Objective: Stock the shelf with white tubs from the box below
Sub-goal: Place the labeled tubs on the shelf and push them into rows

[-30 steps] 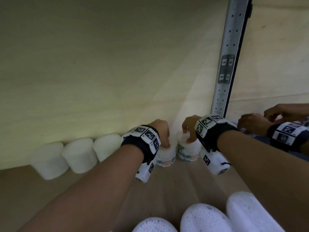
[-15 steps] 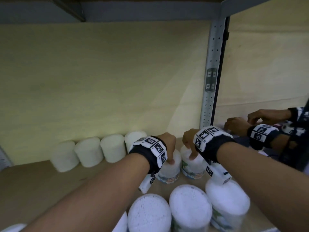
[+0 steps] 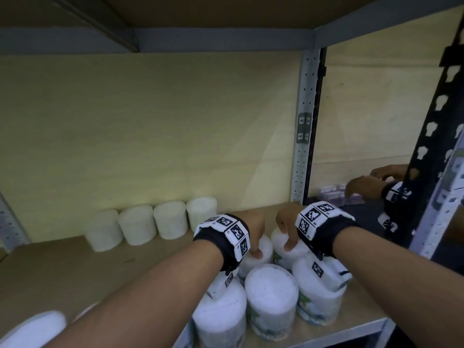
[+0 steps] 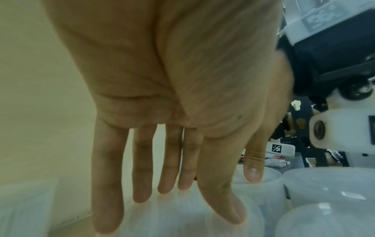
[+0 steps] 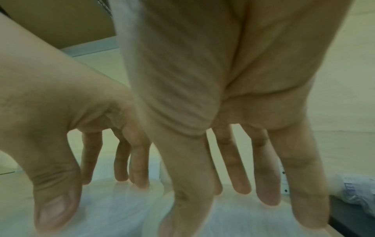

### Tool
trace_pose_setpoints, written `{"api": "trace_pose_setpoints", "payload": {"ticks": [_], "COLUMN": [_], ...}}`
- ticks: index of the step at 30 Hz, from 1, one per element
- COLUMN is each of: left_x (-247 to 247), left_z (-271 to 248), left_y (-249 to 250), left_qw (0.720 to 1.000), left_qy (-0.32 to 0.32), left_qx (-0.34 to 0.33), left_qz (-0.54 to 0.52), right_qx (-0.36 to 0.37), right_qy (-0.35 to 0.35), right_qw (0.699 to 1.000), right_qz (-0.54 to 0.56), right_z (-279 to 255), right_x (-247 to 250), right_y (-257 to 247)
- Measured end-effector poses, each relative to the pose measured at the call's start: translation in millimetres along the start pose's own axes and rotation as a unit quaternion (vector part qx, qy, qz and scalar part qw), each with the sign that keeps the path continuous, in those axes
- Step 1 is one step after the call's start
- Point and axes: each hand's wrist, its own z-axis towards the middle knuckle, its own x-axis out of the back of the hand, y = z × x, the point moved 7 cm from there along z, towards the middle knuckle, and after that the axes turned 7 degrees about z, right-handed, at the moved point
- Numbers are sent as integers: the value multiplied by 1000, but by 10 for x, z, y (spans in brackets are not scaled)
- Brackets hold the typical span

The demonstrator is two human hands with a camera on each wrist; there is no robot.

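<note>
Two white tubs stand side by side on the wooden shelf (image 3: 75, 272), just behind three front tubs (image 3: 271, 290). My left hand (image 3: 251, 232) grips the left tub (image 3: 266, 247) from above. In the left wrist view the left hand (image 4: 182, 206) has its fingers down over the lid (image 4: 182, 227) and the thumb on the near side. My right hand (image 3: 286, 219) holds the right tub (image 3: 297, 249) the same way; the right wrist view shows its fingers (image 5: 267, 197) spread over the lid (image 5: 243, 224). The box below is out of view.
A row of several white tubs (image 3: 170, 219) lines the back panel to the left. A perforated metal upright (image 3: 303, 134) stands right of my hands. Beyond it another person's hands (image 3: 364, 187) handle small packs. One more white tub (image 3: 32, 330) sits at the lower left.
The view has lifted, bringing the shelf above and the three front tubs into sight. Both hands stay on top of their tubs, which sit close behind the front row.
</note>
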Motion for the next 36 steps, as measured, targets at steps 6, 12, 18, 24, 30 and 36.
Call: {"api": "trace_pose_setpoints", "payload": {"ticks": [6,12,18,24,30,36], "left_x": [68,185,196,101,78,-100], "left_z": [-110,-203,-345,-520,-604,-543], "left_y": [66,-118,-773,-1514,-2120,-2504], "left_qw": [999,998,994,985,975,968], "left_qy": [39,39,23,19,62,81], "left_qx": [-7,13,80,150,191,204], "left_qz": [-27,-55,-75,-84,-98,-119], "right_qx": [-13,47,73,139,178,163], "right_qy": [5,75,126,157,173,153], "right_qw": [997,993,989,978,969,975], "right_qz": [-81,-73,-6,12,15,-11], "right_z": [-10,-807,-1030,-800,-455,-45], "right_x": [-89,231,485,569,675,726], "right_y": [75,-337,-758,-1263,-1786,-2180]}}
